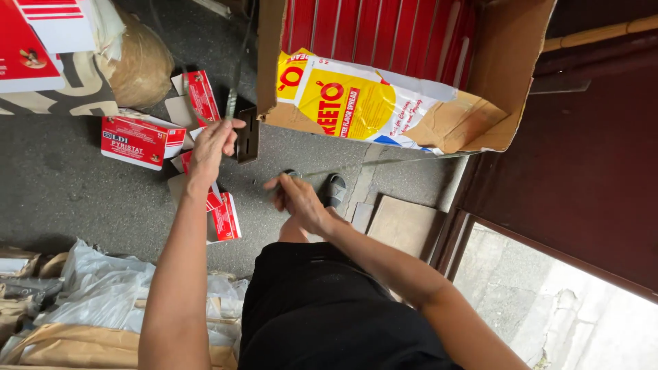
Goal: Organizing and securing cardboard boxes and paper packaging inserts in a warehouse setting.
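My left hand (212, 147) is closed on a thin grey-green packing strap (233, 96) that runs up past the corner of a large open cardboard box (504, 62). My right hand (298, 199) pinches another stretch of strap (397, 162), which leads right along the box's lower edge. The box holds red packs (384, 31) and a yellow and white printed bag (356, 103). A dark flat piece (248, 135) hangs by the box corner, between my two hands.
Several red and white flattened cartons (140, 140) lie on the grey floor at left. Crumpled plastic and brown paper (103, 301) pile up at lower left. My sandalled foot (335, 190) stands under the box. A dark red door frame (582, 171) is at right.
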